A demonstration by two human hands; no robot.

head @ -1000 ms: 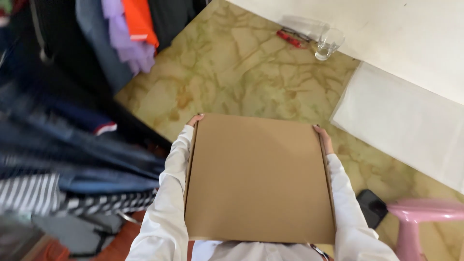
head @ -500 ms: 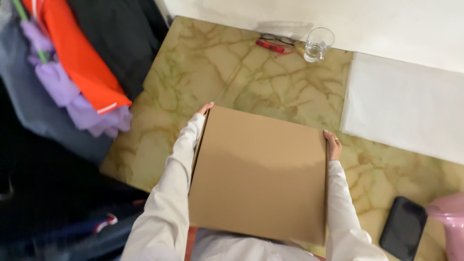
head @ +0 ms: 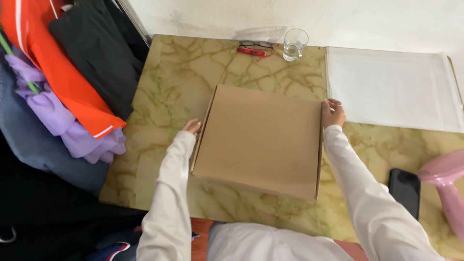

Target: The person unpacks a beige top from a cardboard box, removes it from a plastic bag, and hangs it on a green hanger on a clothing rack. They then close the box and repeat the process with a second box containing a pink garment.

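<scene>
A flat brown cardboard box (head: pixel 261 137) lies closed on the marbled green-yellow table (head: pixel 174 92). My left hand (head: pixel 192 126) touches the box's left edge, fingers curled against its side. My right hand (head: pixel 332 112) grips the far right corner. Both arms wear white sleeves. The box rests on the tabletop, slightly tilted relative to the table edge.
A white folded cloth (head: pixel 391 87) covers the table's right part. A drinking glass (head: pixel 295 44), eyeglasses (head: pixel 255 44) and a red object (head: pixel 251 50) sit at the far edge. A black phone (head: pixel 405 191) and a pink appliance (head: pixel 447 186) lie at right. Hanging clothes (head: pixel 63 82) crowd the left.
The box came down from in front of me and forward onto the table. My hands slid along its sides. The view swung from the clothes toward the table.
</scene>
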